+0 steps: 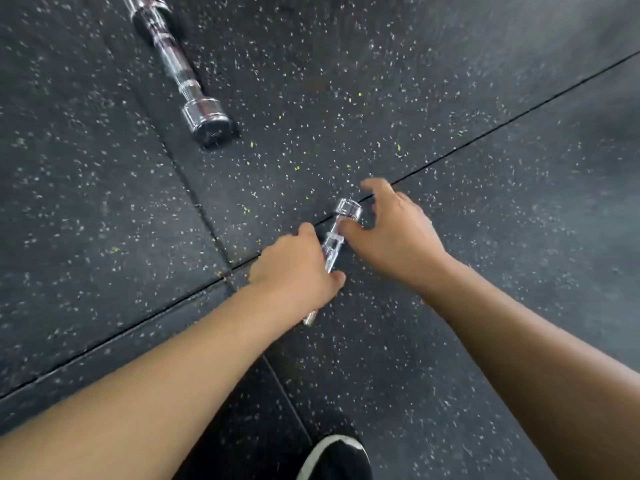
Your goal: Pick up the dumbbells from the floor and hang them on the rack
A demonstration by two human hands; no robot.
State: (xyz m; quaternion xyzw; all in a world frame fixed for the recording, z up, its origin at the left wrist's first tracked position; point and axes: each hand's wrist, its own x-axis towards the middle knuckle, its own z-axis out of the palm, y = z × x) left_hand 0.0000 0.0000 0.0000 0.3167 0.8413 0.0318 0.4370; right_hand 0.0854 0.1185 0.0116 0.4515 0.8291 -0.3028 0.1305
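A small chrome dumbbell bar (333,241) lies on the speckled black rubber floor at the centre of the view, its far end cap up and right, its near end showing below my left wrist. My left hand (296,271) is curled round the knurled middle of this bar. My right hand (391,230) hovers over the far end with fingers spread, its thumb touching the bar near the end cap. A longer chrome bar (180,69) with a dark end cap lies on the floor at the upper left, apart from both hands. No rack is in view.
Rubber floor tiles (485,237) with seams fill the scene. My black shoe with a white sole (337,459) stands at the bottom centre, just below my arms.
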